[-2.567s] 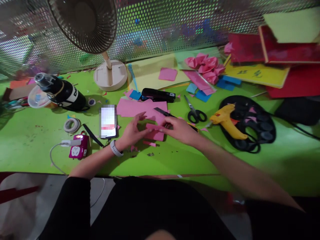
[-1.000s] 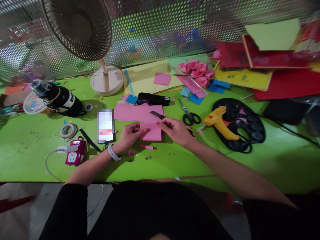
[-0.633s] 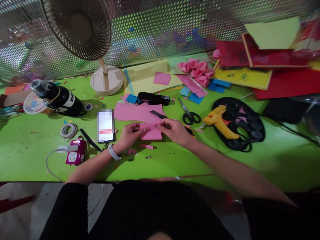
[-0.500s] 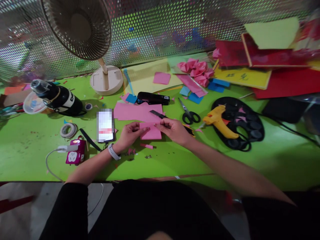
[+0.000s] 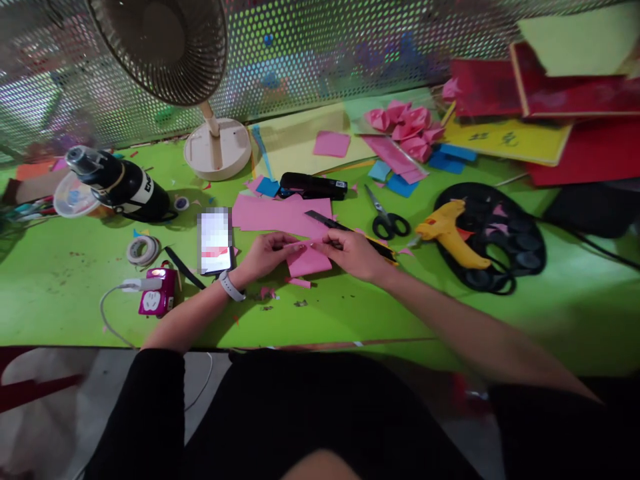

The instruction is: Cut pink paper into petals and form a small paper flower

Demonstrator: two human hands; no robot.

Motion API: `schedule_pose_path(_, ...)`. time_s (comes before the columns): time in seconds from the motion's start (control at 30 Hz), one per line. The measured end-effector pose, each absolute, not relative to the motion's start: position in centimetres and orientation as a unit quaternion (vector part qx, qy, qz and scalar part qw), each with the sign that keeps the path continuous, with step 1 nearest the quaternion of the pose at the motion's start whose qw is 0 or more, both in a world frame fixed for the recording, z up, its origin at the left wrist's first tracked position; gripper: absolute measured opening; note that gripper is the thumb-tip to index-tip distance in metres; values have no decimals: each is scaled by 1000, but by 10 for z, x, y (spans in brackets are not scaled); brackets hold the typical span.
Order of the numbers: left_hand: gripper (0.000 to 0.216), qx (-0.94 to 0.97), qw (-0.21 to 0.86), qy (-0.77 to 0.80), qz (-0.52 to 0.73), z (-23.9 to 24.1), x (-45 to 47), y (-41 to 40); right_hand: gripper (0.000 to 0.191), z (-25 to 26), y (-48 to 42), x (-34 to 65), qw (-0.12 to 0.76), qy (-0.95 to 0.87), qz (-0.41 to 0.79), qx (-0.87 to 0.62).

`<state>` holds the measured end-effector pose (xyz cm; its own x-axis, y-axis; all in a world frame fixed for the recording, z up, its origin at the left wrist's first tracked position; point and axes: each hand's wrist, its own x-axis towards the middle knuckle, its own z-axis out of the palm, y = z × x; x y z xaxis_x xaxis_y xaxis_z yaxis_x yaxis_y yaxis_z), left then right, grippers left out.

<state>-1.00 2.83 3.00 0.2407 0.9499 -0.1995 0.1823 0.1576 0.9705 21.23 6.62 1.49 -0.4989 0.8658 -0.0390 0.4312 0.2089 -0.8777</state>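
Head camera, looking down on a cluttered green table: a person in black sleeves leans over it, with a pink socket block near the front edge on the left. Just beyond, the left hand, a pale watch on its wrist, and the right hand meet over a small pink paper piece that lies flat on the table. Each hand pinches the paper's far edge between thumb and fingertips. A phone lies just beside the left hand, and a tape roll sits further left. Behind the hands are larger pink sheets, a black stapler and scissors. To the right, a yellow glue gun rests on a black tray. At the back are a black bottle, a fan base and folded pink paper shapes.
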Motion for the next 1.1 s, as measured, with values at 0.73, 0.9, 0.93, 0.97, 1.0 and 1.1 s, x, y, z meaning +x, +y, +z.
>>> schedule_pose_path(0.73,13,743,254,582,210,20,-2,39,84,-18,26,243,101,-973,90,-189)
schedule_pose_path(0.9,21,802,106,560,177,20,-3,28,84,-21,26,249,110,-977,45,-174)
schedule_pose_path(0.93,25,821,64,541,171,21,-4,23,83,-22,26,249,114,-977,44,-173)
schedule_pose_path(0.97,28,843,35,512,161,22,-6,17,82,-23,27,249,117,-977,44,-173)
schedule_pose_path(1.0,30,875,27,461,144,23,-7,11,81,-23,27,249,121,-976,46,-174)
schedule_pose_path(1.1,47,928,28,360,96,26,-10,-8,79,-24,26,248,128,-974,53,-179)
